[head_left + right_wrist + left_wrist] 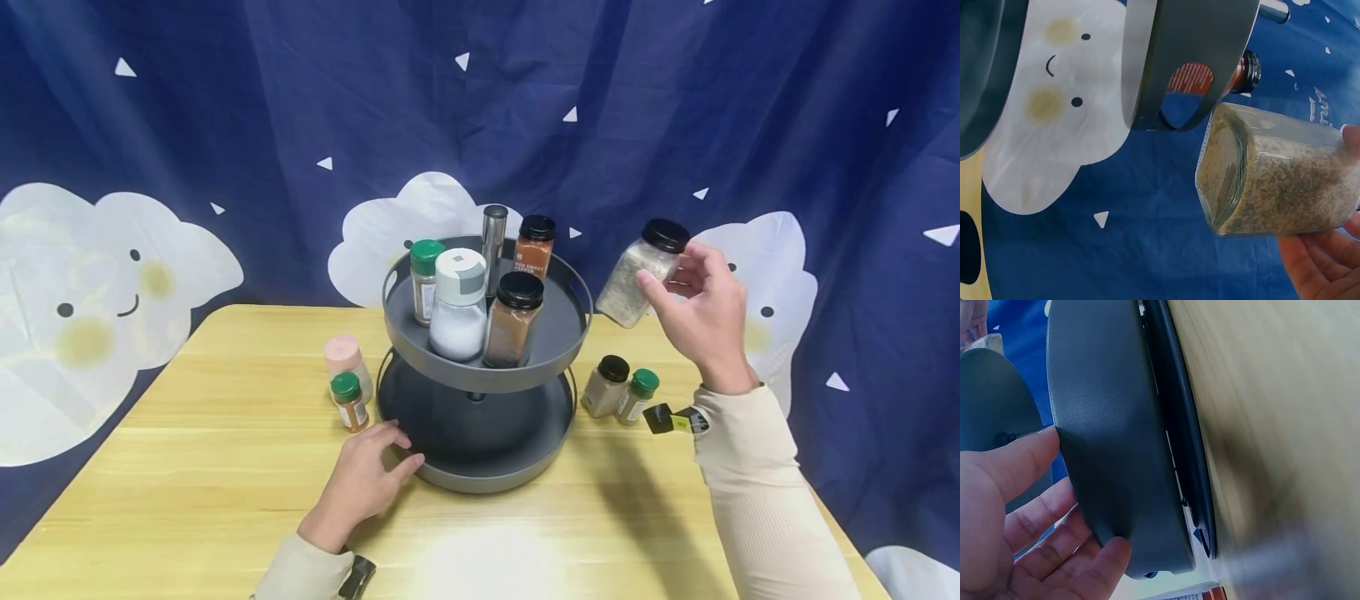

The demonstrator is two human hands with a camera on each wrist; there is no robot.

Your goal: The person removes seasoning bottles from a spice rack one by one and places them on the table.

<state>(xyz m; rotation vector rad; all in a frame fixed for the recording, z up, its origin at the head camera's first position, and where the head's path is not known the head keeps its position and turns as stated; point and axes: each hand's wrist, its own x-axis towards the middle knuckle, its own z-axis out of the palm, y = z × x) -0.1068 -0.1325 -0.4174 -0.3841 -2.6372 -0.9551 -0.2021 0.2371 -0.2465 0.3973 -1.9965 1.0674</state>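
Your right hand grips the jar at right of the head view—tilted, long axis slanting from black lid upper right to base lower left—while your left hand, loosely parted, touches the lower tray, bottom centre.

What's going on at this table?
A person's right hand holds a tilted, black-lidded jar in the air beside a two-tier stand, and the left hand touches the bottom tray. Four containers stand on the top tray, and four others on the table, two on each side of the stand.
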